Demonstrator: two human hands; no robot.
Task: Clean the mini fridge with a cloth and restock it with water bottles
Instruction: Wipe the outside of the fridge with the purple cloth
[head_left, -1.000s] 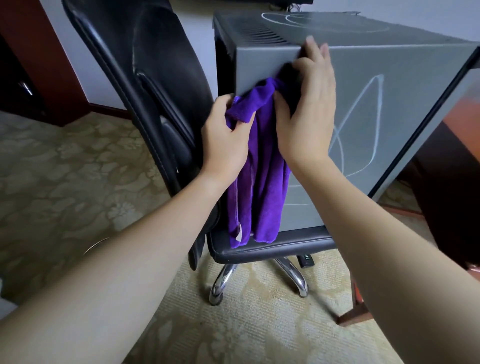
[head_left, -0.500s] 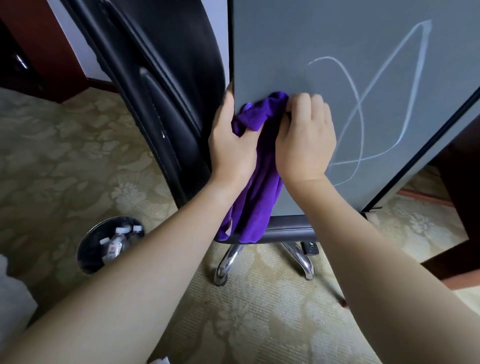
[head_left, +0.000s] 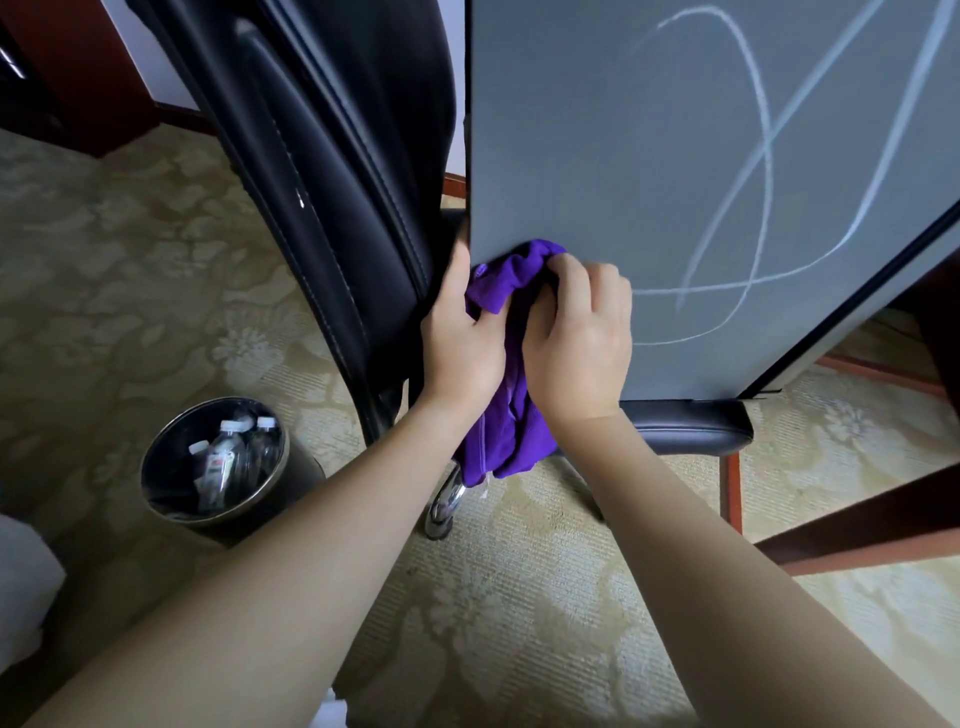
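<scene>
- Reached forward from the bottom of the view, both bare forearms converging low on the fridge's side.
- Left hand (head_left: 460, 340) curled on the soft purple microfibre cloth (head_left: 506, 415), thumb pinching a fold, fingers tucked by the panel's left edge.
- Right hand (head_left: 579, 332) bunched over the cloth's upper part, knuckles up, gripping and pressing it against the panel.
- Cloth held near the lower left corner of the flat grey mini fridge (head_left: 623, 156), its loose end hanging past the black padded chair seat (head_left: 696, 431) on which the fridge stood.
- Pale looping smear marks (head_left: 763, 156) left across the panel to the right: wiping judged underway, well short of done.
- Restocking not begun; clear plastic water bottles with white caps (head_left: 228, 452) lying in the round dark metal bin (head_left: 156, 457) on the patterned carpet at left.
- Black leather chair back (head_left: 332, 156) leaning just beside the fridge, farthest back.
</scene>
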